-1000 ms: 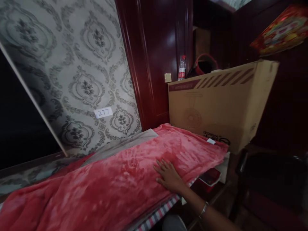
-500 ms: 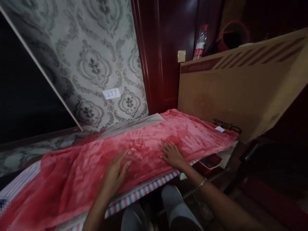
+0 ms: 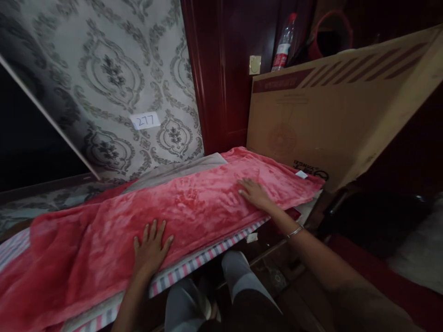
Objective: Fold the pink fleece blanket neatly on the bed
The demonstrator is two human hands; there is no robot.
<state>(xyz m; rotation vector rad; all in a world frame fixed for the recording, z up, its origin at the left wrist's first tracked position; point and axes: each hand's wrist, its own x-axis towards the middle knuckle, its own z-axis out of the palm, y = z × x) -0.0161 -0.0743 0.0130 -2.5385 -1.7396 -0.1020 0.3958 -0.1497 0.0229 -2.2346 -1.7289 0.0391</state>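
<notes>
A plush pink-red blanket (image 3: pixel 194 198) lies folded in a long strip over a surface in front of me. My left hand (image 3: pixel 151 251) rests flat on its near side, fingers spread. Farther right, my right hand (image 3: pixel 255 192) lies palm down on the blanket, its fingers stretched out, with a silvery bracelet on the wrist. A grey fabric part (image 3: pixel 176 169) shows along the far edge. Beneath the blanket, a striped cloth (image 3: pixel 197 263) sticks out along the near edge. A small white tag (image 3: pixel 302 174) sits near the blanket's right end.
A large cardboard box (image 3: pixel 311 120) stands at the right, with a red-capped plastic bottle (image 3: pixel 283 46) behind its top edge. Patterned wallpaper (image 3: pixel 114 69) bears a paper (image 3: pixel 145 121) marked 277. A dark panel (image 3: pixel 31 138) stands at the left. My legs (image 3: pixel 238 276) are below the near edge.
My left hand has come down flat onto the blanket's near side, fingers now spread. The right hand has slid a little to the right along the blanket. The view has shifted slightly.
</notes>
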